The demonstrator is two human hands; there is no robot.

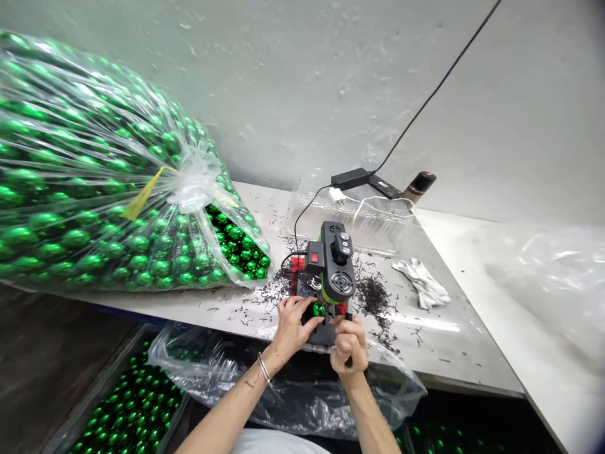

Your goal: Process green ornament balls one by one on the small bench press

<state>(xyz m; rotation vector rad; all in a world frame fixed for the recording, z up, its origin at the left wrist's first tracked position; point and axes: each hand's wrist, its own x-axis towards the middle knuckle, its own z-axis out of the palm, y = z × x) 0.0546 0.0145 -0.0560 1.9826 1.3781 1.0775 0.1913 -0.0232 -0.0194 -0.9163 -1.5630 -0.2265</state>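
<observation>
A small black and green bench drill press point(338, 261) stands near the front edge of the table. Under its head sits a shiny green ball point(319, 308). My left hand point(293, 325) pinches this ball from the left, thumb in front and fingers behind. Curled fingers of my right hand point(350, 345) close on the black feed lever point(348, 309) at the machine's right side. Black shavings point(373, 295) lie around the base.
A big clear bag of green balls point(108, 189), torn open at its side, fills the left. White gloves point(422, 284) lie right; a clear plastic tray point(307, 211), black power adapter point(350, 178) and bottle point(420, 185) stand behind. Below, a bin point(137, 397) holds balls beside plastic sheeting point(222, 378).
</observation>
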